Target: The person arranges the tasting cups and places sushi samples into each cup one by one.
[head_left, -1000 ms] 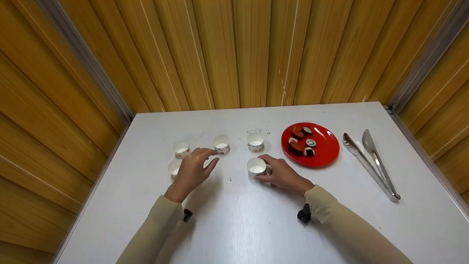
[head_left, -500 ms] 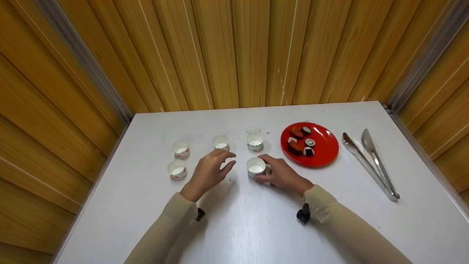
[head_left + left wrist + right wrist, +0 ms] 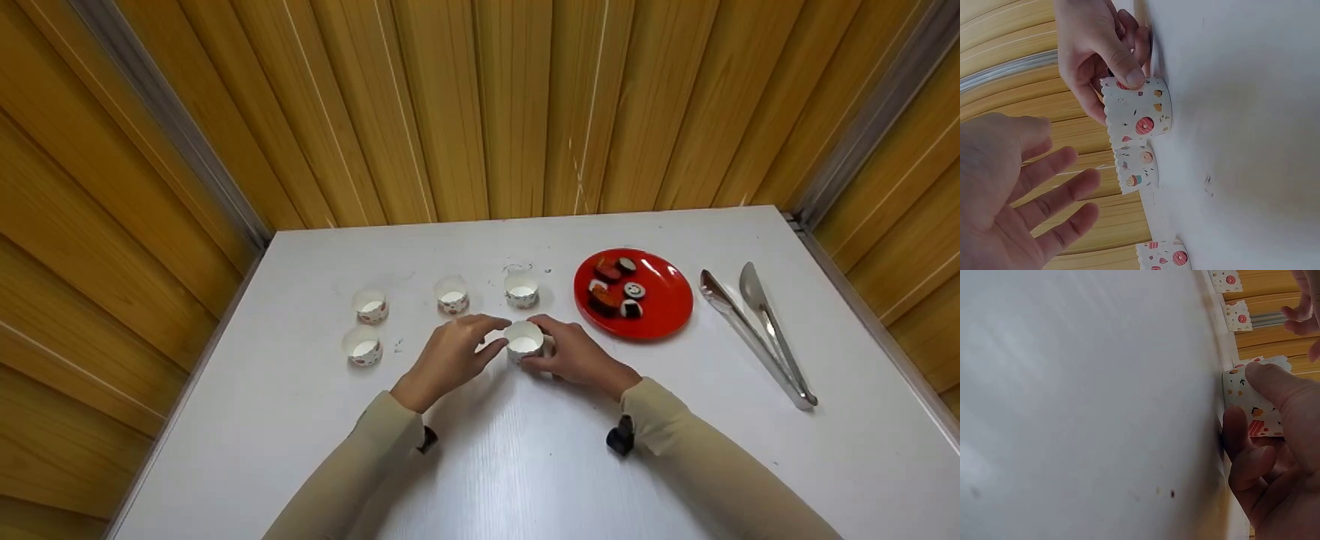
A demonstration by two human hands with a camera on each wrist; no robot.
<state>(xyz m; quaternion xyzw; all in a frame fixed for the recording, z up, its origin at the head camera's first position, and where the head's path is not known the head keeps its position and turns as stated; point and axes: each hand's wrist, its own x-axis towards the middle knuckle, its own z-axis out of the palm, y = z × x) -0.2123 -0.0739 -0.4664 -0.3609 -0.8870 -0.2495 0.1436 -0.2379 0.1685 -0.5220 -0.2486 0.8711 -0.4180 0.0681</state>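
My right hand (image 3: 574, 354) grips a white paper baking cup (image 3: 524, 341) by its right side, thumb and fingers around the wall. The cup stands upright on the table, printed with donuts and small leaves, as the left wrist view shows. Just left of it is my left hand (image 3: 454, 352), fingers spread and holding nothing. In the left wrist view a gap shows between the left fingers (image 3: 1069, 191) and the cup. Behind the gripped cup stands another baking cup (image 3: 521, 291), and to its left a third baking cup (image 3: 452, 296).
Two more baking cups, a rear one (image 3: 370, 307) and a front one (image 3: 363, 347), stand at the left. On the right lies a red plate (image 3: 667, 307) with several sushi pieces (image 3: 604, 301). Metal tongs (image 3: 765, 337) lie beyond it. Wooden-look walls (image 3: 517, 112) border the table (image 3: 637, 480).
My left hand has moved right, away from the left cups and up to the gripped cup. The right hand and its cup have stayed in place.
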